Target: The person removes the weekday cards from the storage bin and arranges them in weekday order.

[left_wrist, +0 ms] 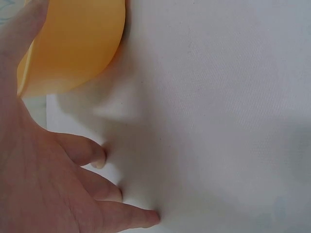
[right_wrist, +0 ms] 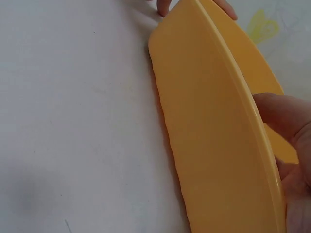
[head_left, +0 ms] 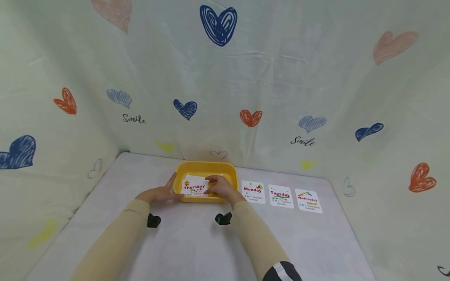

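A yellow plastic tray (head_left: pixel 230 171) stands near the back edge of the table. Inside it is a white card (head_left: pixel 194 186) printed "Thursday", with another white edge showing behind it. My left hand (head_left: pixel 162 192) is at the tray's left end, fingers spread. In the left wrist view, one finger lies along the tray wall (left_wrist: pixel 82 53) and several fingertips (left_wrist: pixel 99 160) rest on the table. My right hand (head_left: pixel 222 186) reaches into the tray, its bent fingers and thumb at the Thursday card's right edge. I cannot tell whether they pinch it.
Right of the tray, three cards lie in a row: Monday (head_left: pixel 253 192), Tuesday (head_left: pixel 281 196) and Wednesday (head_left: pixel 308 201). A pale curtain (head_left: pixel 274 89) with printed hearts hangs behind and beside the white table (head_left: pixel 190 249).
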Tool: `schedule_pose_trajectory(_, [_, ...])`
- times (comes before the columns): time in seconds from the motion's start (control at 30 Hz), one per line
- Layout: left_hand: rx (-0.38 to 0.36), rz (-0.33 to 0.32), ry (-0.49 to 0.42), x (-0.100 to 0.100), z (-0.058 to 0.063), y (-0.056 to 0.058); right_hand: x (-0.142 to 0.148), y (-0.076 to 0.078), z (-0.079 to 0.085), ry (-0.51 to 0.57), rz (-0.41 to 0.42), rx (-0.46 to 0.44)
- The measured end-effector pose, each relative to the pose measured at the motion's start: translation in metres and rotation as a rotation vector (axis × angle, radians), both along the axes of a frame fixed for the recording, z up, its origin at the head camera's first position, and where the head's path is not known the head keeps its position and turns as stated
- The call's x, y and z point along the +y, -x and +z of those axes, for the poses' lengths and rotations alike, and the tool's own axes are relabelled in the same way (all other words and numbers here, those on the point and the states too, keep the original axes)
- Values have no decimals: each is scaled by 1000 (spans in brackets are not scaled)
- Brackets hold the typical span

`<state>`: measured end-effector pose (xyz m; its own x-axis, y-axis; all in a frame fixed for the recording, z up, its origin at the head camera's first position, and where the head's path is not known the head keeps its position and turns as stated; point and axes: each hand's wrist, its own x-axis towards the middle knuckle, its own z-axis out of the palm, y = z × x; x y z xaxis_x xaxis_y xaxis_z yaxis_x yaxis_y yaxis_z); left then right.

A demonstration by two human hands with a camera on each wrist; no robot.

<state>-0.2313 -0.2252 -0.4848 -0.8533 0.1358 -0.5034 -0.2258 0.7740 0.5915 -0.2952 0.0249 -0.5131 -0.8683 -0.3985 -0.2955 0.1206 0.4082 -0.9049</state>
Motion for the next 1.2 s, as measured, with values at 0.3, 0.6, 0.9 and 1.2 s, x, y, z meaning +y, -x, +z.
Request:
schedule_pose_trajectory(0.3, [-9, -4, 1, 0, 2, -1, -2, 8, 1, -161, 57, 16])
schedule_pose_trajectory(0.6, [-5, 3, 11, -1, -4, 4, -2, 20, -7, -267, 81, 4])
schedule_pose_trajectory(0.9, [-5, -2, 17, 0, -3, 4, -6, 23, -11, -372, 104, 36])
schedule_pose_trajectory(1.2, [-6, -11, 18, -1, -2, 4, -11, 21, -8, -395, 117, 51])
